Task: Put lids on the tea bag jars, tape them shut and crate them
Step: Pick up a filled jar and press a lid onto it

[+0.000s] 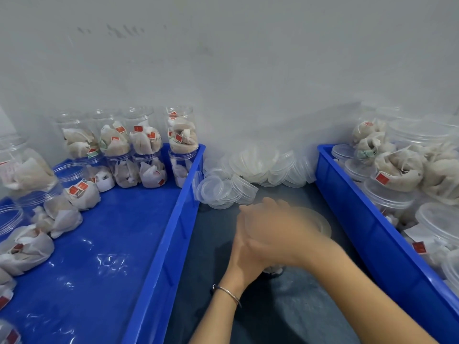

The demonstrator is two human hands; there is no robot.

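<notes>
From the head view, both hands meet over a jar standing on the grey table (pixel 285 306) between two blue crates. The right hand (pixel 275 227) lies flat across a clear lid (pixel 320 223), pressing it down, fingers straight. The left hand (pixel 244 254) sits under it, against the jar (pixel 273 270), but blur and the right hand hide whether its fingers wrap round, so I cannot tell. Only a scrap of the jar's bagged contents shows below the wrists. Loose lids (pixel 250 170) are heaped at the back by the wall. The left crate (pixel 171 232) holds jars stacked in rows; the right crate (pixel 367 219) holds more. These jars look light, thin-walled and slick, likely to dent if squeezed; I'd steady one low on its side and push squarely on the lid's middle
</notes>
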